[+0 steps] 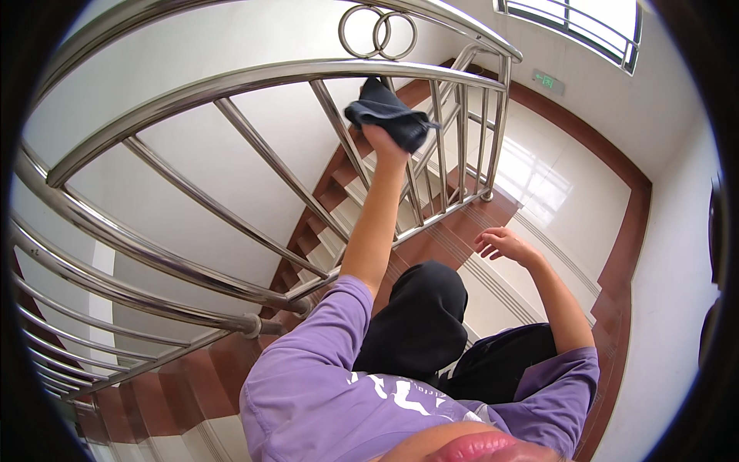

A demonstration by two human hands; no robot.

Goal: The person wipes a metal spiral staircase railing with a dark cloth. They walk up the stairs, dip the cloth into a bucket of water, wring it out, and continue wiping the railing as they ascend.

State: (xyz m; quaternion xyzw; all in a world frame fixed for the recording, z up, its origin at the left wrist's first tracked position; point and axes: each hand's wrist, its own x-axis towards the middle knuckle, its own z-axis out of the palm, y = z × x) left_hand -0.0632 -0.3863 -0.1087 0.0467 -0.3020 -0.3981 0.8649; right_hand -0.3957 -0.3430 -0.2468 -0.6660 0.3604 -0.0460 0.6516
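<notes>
A dark grey cloth [392,115] is in my left hand [384,138], which reaches out to the stainless steel stair railing [277,72]. The cloth covers most of that hand and lies at the upright bars, just below a horizontal rail; whether it touches the metal I cannot tell. Above it, two interlocking metal rings [378,32] sit between the rails. My right hand [502,242] hangs over the steps to the right, fingers apart and slightly bent, with nothing in it.
Tiled steps [496,283] with red-brown edging lead down to a landing [554,156]. More steps [167,398] lie at the lower left behind the railing. A white wall [670,231] bounds the right side. A green exit sign [547,81] is below the barred window [577,20].
</notes>
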